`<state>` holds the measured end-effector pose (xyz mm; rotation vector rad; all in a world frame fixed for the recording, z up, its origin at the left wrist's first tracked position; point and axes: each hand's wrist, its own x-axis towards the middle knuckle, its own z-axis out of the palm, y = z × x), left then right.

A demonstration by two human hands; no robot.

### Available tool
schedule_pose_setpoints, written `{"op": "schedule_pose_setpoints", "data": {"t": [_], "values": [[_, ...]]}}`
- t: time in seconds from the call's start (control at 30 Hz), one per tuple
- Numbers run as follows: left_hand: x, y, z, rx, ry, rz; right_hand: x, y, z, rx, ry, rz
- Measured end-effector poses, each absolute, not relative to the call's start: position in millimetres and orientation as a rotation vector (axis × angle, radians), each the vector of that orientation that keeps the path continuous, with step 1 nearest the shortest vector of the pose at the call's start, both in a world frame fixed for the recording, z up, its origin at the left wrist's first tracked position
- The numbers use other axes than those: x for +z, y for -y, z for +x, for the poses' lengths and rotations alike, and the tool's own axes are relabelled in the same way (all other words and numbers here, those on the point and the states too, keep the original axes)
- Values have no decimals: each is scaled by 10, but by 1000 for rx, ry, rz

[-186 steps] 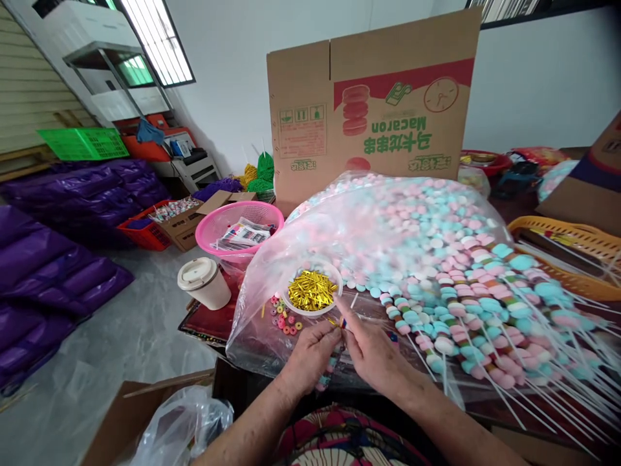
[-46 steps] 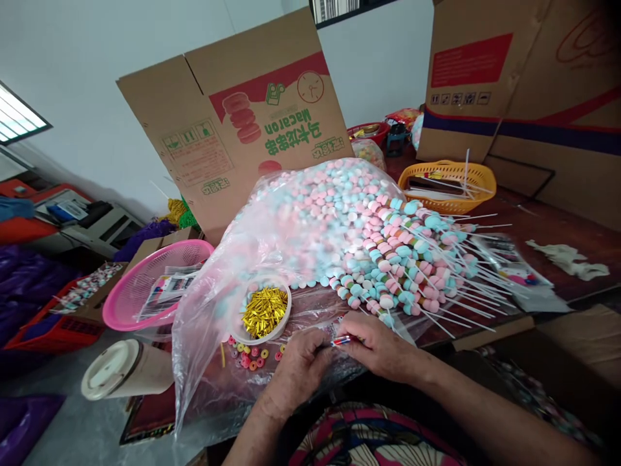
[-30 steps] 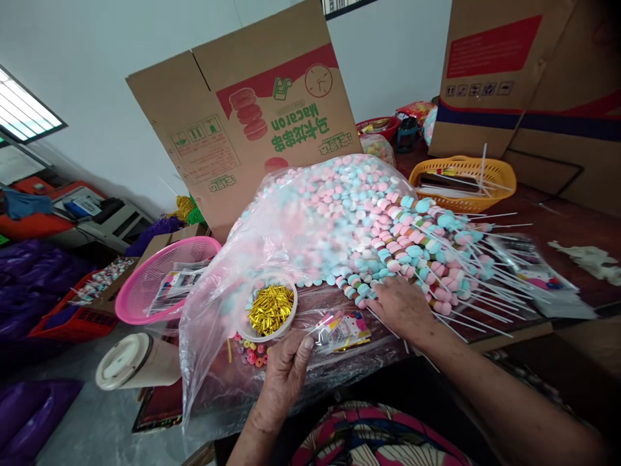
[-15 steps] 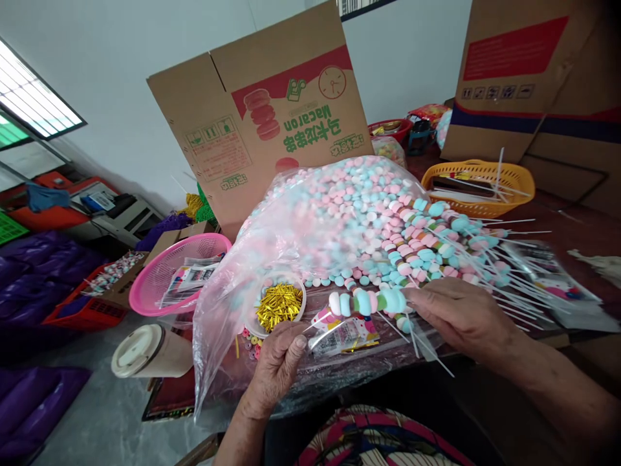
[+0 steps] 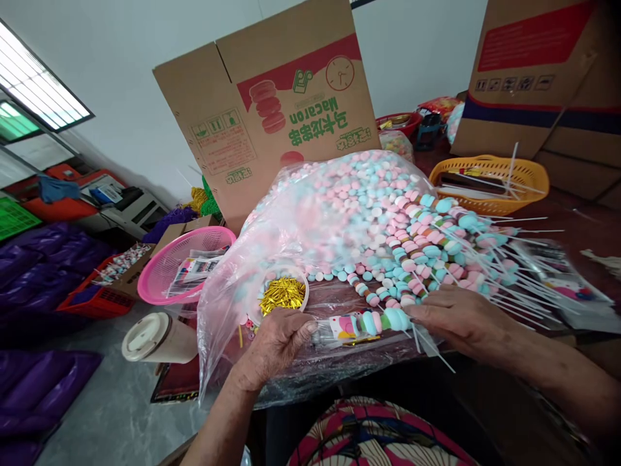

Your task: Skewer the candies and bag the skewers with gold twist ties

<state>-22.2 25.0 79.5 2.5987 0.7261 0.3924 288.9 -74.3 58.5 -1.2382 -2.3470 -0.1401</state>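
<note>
A marshmallow skewer in blue, pink, white and green lies level over the near edge of the table. Its stick end is pinched by my right hand. Around the skewer's left part is a small clear plastic bag with a colourful print. My left hand is closed on the far left end of this bag. Just behind that hand stands a white tub of gold twist ties. More marshmallow skewers are heaped beyond my right hand, their white sticks pointing right.
A large clear bag of loose marshmallows fills the table's middle. Behind it stands a cardboard box. A pink basket and lidded cup are left; a yellow basket and flat printed bags are right.
The skewer's left end was bare and now sits inside the printed bag. My left hand has moved slightly, now holding the bag's end; the skewer is a little lower.
</note>
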Motion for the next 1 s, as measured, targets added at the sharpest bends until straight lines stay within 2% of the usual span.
{"op": "schedule_pose_setpoints", "data": {"t": [0.17, 0.23, 0.27, 0.37, 0.43, 0.6, 0.77, 0.87, 1.0], "values": [[806, -282, -119, 198, -658, 2525, 454, 785, 2710, 239, 2295, -1245], [779, -321, -95, 248, -698, 2474, 376, 807, 2620, 394, 2228, -1287], [759, -342, -92, 395, -786, 2423, 335, 817, 2581, 471, 2163, -1318], [672, -367, -86, 1148, -1126, 2000, 229, 840, 2480, 682, 1894, -1401], [609, -328, -43, 1381, -1104, 1566, 187, 848, 2397, 804, 1709, -1409], [640, -184, 253, 1057, -677, 876, 185, 829, 2056, 1183, 1484, -1298], [755, -177, 504, 1168, -676, 835, 261, 770, 1718, 1406, 1321, -1254], [618, -77, 584, 1184, -732, 795, 299, 714, 1598, 1451, 1223, -1280], [341, 129, 577, 1027, -785, 772, 258, 630, 1526, 1462, 1097, -1311]]}}
